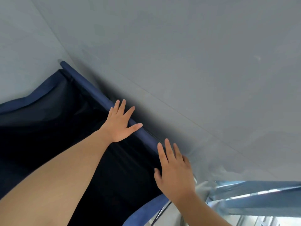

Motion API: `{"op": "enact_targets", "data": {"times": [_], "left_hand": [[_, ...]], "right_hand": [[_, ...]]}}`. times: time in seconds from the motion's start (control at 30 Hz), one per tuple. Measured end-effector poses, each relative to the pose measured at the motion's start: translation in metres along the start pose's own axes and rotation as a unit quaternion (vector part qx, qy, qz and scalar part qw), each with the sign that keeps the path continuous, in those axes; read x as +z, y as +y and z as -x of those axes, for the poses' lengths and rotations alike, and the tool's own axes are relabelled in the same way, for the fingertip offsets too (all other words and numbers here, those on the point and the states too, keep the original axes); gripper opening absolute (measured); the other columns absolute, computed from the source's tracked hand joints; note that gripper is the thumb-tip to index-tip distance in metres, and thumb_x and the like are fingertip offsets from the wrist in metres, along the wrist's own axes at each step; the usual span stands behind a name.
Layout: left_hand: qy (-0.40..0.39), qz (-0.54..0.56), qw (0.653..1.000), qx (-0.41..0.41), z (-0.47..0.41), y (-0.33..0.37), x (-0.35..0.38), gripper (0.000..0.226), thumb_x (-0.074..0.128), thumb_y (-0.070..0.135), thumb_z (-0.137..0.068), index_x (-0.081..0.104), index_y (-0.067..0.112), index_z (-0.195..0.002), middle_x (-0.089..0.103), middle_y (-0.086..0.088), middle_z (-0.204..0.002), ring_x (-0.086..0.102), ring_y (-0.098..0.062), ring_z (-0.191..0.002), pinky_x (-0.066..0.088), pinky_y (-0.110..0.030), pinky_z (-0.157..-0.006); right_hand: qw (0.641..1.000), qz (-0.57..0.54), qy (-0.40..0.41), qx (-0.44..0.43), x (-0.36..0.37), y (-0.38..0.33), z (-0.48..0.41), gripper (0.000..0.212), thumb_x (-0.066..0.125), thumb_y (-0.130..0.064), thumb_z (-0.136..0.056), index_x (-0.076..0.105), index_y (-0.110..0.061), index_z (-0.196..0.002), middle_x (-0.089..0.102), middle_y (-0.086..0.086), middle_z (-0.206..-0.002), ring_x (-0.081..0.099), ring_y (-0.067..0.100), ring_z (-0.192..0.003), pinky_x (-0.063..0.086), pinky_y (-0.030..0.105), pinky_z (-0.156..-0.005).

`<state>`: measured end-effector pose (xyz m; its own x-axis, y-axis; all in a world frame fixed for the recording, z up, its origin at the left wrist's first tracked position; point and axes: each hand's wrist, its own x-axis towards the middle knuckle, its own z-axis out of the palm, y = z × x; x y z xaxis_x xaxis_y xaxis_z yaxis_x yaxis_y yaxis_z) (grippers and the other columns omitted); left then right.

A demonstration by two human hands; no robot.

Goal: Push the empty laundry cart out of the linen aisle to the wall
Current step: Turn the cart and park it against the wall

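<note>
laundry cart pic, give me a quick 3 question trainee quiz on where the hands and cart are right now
1. True or false: the left hand lies flat and open on the cart's blue top rail.
2. Which best describes the right hand? A) clenched in a fist around the rail B) open with fingers spread near the rail's end C) down inside the cart
3. Fill in: the surface just beyond the rail is a plain grey ____.

Key
1. True
2. B
3. wall; the laundry cart sits close against it, and its dark inside looks empty.
</note>
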<state>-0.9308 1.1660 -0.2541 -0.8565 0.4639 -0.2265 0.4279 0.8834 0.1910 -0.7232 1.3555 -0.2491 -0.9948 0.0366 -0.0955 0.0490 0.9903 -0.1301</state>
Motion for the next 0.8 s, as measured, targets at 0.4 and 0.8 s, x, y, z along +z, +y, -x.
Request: {"op": "enact_targets", "data": {"times": [0.4, 0.8], "left_hand": [[-0.001, -0.011, 1.000, 0.006, -0.004, 0.005, 0.000, 0.108, 0.006, 0.093, -0.073, 0.008, 0.025, -0.157, -0.011, -0.013, -0.165, -0.020, -0.031, -0.151, -0.001, -0.052, -0.120], [0.001, -0.006, 1.000, 0.004, 0.010, 0.026, -0.005, 0.106, 0.008, 0.088, -0.076, 0.000, 0.021, -0.157, -0.016, -0.009, -0.165, -0.023, -0.024, -0.150, -0.005, -0.049, -0.121]], "right_hand": [[1.000, 0.009, 0.015, 0.001, 0.002, 0.005, 0.000, 0.082, 0.074, -0.042, -0.075, 0.046, -0.014, -0.147, 0.050, 0.013, -0.151, 0.057, 0.037, -0.130, 0.058, 0.049, -0.086], [0.999, -0.017, -0.033, -0.017, 0.005, 0.011, -0.008, 0.083, 0.053, -0.048, -0.091, 0.014, -0.019, -0.159, 0.021, 0.012, -0.166, 0.031, 0.039, -0.148, 0.044, 0.052, -0.106]]}}
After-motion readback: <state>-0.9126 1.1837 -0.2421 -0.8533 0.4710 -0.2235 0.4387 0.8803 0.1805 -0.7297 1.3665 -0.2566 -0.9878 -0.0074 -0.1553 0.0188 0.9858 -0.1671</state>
